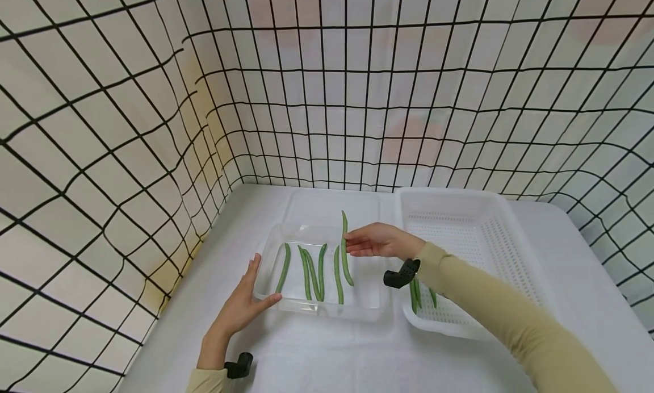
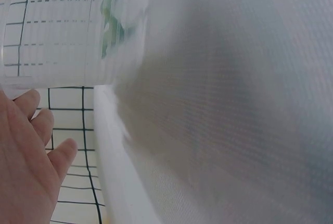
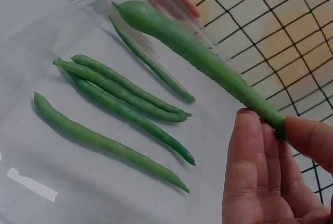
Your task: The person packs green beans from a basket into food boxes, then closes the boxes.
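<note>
Between the thumb and fingertips of my right hand a long green bean is pinched, slanting over the right part of a clear plastic container. The right wrist view shows the thumb and fingers at one end of this bean. Several other green beans lie spread side by side on the container's bottom. At the container's left front corner rests my left hand, its thumb on the front rim and its fingers stretched along the left wall. The left wrist view catches its fingers beside the clear wall.
To the right stands a white perforated basket. A few green beans lie at its near left end, partly hidden by my right forearm. Black wire mesh encloses the white-covered table at the back and sides.
</note>
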Action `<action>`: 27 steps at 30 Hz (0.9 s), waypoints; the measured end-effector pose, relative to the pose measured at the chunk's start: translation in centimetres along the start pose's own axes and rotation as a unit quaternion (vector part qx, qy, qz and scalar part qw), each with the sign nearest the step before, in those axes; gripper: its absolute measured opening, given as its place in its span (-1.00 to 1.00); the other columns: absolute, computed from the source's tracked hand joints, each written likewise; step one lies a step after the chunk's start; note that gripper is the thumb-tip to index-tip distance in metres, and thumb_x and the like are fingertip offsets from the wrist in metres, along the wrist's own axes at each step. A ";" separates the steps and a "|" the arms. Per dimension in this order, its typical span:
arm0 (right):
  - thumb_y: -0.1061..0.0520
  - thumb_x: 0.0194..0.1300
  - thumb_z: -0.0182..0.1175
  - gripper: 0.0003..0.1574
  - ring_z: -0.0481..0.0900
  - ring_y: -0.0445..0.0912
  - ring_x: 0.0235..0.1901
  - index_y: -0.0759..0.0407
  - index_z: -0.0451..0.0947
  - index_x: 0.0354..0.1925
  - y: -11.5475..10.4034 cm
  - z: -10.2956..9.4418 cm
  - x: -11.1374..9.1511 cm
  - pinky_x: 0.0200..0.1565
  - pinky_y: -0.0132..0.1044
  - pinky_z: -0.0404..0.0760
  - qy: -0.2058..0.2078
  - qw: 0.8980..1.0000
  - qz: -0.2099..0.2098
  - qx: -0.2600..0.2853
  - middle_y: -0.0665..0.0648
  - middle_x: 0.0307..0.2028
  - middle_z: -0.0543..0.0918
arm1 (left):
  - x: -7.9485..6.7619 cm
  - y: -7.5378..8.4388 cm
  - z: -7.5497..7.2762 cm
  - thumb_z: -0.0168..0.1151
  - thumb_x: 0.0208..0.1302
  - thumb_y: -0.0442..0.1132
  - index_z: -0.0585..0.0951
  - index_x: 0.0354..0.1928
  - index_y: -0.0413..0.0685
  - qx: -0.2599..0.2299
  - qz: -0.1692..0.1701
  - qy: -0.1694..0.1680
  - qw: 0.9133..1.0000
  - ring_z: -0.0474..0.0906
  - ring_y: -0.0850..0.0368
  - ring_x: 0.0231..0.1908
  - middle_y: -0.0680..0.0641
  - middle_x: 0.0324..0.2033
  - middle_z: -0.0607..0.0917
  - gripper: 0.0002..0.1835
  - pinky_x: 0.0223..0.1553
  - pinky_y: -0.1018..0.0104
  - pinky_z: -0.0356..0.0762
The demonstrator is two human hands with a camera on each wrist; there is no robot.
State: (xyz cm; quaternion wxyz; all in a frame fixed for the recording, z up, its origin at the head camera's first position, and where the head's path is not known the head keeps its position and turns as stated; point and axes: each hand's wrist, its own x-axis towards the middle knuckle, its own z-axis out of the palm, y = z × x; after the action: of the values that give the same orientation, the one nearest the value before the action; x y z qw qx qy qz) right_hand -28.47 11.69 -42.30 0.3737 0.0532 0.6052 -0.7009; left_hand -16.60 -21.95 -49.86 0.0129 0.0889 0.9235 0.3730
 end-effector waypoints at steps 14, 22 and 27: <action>0.30 0.30 0.17 -0.90 0.67 -0.06 -0.43 0.37 0.60 -0.28 1.8 1.9 1.9 -0.26 -0.29 0.65 0.033 0.999 0.018 -0.009 0.21 -0.43 0.66 | 0.0 -0.1 0.0 0.30 0.08 0.26 -0.17 0.51 0.05 0.000 0.005 0.000 1.000 -0.15 -0.33 0.38 -0.21 0.45 -0.11 0.15 0.27 -0.28 -0.12; 0.28 0.26 0.23 -0.87 0.67 -0.08 -0.49 0.39 0.61 -0.27 2.8 2.2 2.2 -0.31 -0.30 0.65 0.063 0.997 0.028 -0.024 0.21 -0.45 0.66 | 0.1 -0.1 0.0 0.31 0.08 0.24 -0.18 0.51 0.05 -0.003 0.008 0.001 1.000 -0.16 -0.28 0.39 -0.18 0.46 -0.12 0.15 0.29 -0.24 -0.16; 0.24 0.28 0.23 -0.74 0.67 -0.09 -0.53 0.47 0.59 -0.17 3.0 2.4 2.2 -0.34 -0.29 0.66 0.072 0.997 0.034 -0.025 0.20 -0.52 0.65 | 0.1 -0.1 0.0 0.32 0.09 0.20 -0.17 0.51 0.04 -0.005 0.009 0.002 1.000 -0.16 -0.30 0.38 -0.19 0.46 -0.11 0.14 0.28 -0.26 -0.15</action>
State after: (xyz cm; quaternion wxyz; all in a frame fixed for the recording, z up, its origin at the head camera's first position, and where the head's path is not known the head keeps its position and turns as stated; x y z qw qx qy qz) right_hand -27.37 8.61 -45.23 0.3545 0.1146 0.6455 -0.6667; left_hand -16.69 -21.99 -49.96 0.0079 0.0959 0.9209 0.3777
